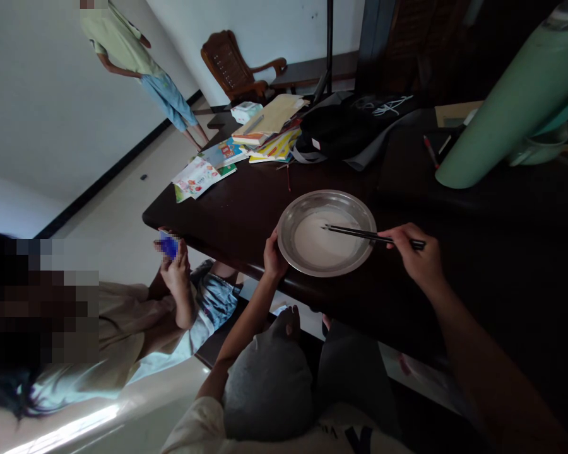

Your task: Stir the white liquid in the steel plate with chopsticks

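Observation:
A round metal basin (288,247) stands on the dark table near its front edge, with a pale, milky mixture (319,243) in it. My left hand (274,255) grips the basin's rim on the left side; some of its fingers are hidden beneath the rim. A pair of dark chopsticks (360,232) is held in my right hand (415,252), its fingers closed round their thick ends. The chopsticks reach over the right rim, and their tips meet the mixture around the middle of the basin.
Books and papers (269,129) are piled at the back of the table (246,208), beside a black bag (336,129). A green flask (506,107) and a cup (539,148) stand at right. One person (123,340) sits at left; another (132,57) stands beyond, near a wooden chair (230,66).

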